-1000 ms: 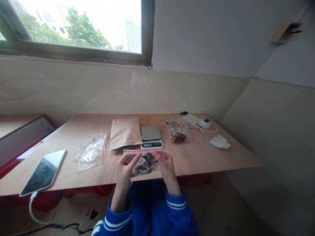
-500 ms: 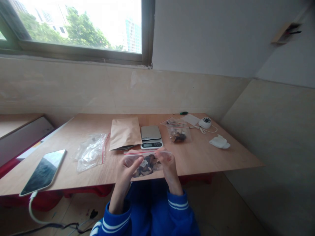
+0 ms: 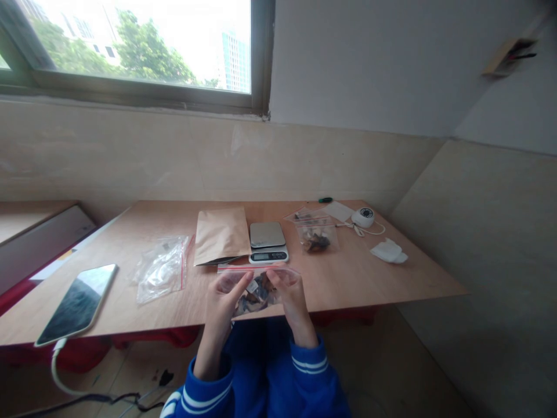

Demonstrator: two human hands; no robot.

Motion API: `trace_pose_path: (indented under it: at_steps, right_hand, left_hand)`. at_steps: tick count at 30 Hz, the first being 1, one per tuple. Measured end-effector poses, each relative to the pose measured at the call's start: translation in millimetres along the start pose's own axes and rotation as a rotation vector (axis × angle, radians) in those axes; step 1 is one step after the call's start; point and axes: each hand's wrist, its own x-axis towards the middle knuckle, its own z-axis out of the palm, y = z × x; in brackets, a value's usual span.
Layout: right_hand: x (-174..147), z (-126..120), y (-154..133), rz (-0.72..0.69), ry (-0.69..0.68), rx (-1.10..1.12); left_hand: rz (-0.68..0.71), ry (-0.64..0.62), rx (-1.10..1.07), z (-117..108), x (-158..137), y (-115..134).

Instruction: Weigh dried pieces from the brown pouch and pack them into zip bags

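A clear zip-lock bag (image 3: 257, 301) with a red seal line holds dark and brown dried pieces and a small white packet. My left hand (image 3: 223, 296) grips its left side, thumb lying near the red line. On the other side my right hand (image 3: 290, 293) pinches the bag, its thumb by the seal close to the left thumb. The bag is held over the table's front edge, just in front of a small digital scale (image 3: 267, 238) and a brown paper pouch (image 3: 221, 235). My fingers behind the bag are mostly hidden.
Empty zip-lock bags (image 3: 161, 270) and a charging phone (image 3: 77, 303) lie to the left on the wooden table (image 3: 348, 287). Right of the scale are a filled zip-lock bag (image 3: 317, 238), a white dome camera (image 3: 362, 217) with its cable and a crumpled white tissue (image 3: 389, 251).
My right hand has shifted left along the top of the bag, its thumb now nearer the left thumb. My left hand has hardly moved.
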Motion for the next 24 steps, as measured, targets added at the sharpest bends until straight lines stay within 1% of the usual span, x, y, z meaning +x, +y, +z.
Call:
trace_pose_path:
  at_steps: [5, 8, 10, 12, 15, 17, 19, 24]
  right_hand:
    - [-1.6, 2.7, -1.1, -0.146, 0.044, -0.123]
    - [-2.6, 5.5, -3.3, -0.181, 0.088, -0.153]
    - [-2.4, 5.8, -4.2, -0.171, 0.103, -0.143]
    - [-1.5, 3.9, -4.5, -0.139, 0.078, -0.130]
    - [-0.2, -0.5, -3.8, -0.077, 0.017, -0.106]
    - [0.1, -2.1, -2.9, -0.020, -0.010, -0.077]
    - [-0.3, -1.7, -2.1, 0.007, -0.025, -0.064]
    - [-1.7, 3.9, -3.2, -0.026, -0.023, -0.084]
  left_hand:
    - [0.053, 0.089, 0.112, -0.3, -0.6, 0.9]
    - [0.093, 0.138, 0.146, 1.5, -1.3, 0.6]
    - [0.096, 0.162, 0.153, 2.7, -1.3, 0.2]
    - [0.088, 0.151, 0.149, 3.1, -0.7, 0.3]
    - [0.062, 0.050, 0.119, 3.0, 0.9, 1.9]
    - [0.035, 0.007, 0.076, 3.0, 1.8, 3.3]
    - [0.013, 0.015, 0.038, 3.2, 2.2, 4.3]
    - [-0.014, 0.066, 0.033, 3.9, 2.1, 6.6]
